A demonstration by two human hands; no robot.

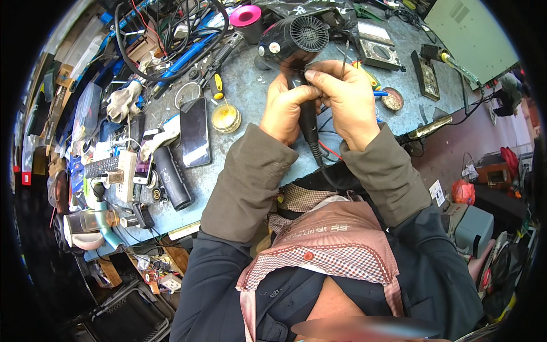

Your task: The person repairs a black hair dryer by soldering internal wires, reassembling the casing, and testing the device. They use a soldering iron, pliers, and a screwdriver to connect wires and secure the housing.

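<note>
A black hair dryer (279, 45) is upright over the table, its round vent grille at the top and its cord running down toward my apron. My left hand (285, 108) is closed round its handle (308, 119), thumb across the front. Against the neck of the dryer, my right hand (346, 97) is closed with thumb and fingers pinched. A thin metal shaft (346, 54) rises beside these fingers; what kind of tool it is I cannot tell. Just past the right hand shows the end of a blue pen-like stick (388, 93).
Left of my arms lie a dark phone (195, 134), a round tin of amber paste (226, 118), a black cylinder (172, 178) and a white-framed phone (145, 157). A multimeter (379, 54), a small round dish (392, 99) and a soldering iron (458, 67) are on the right. A pink spool (245, 17) stands behind.
</note>
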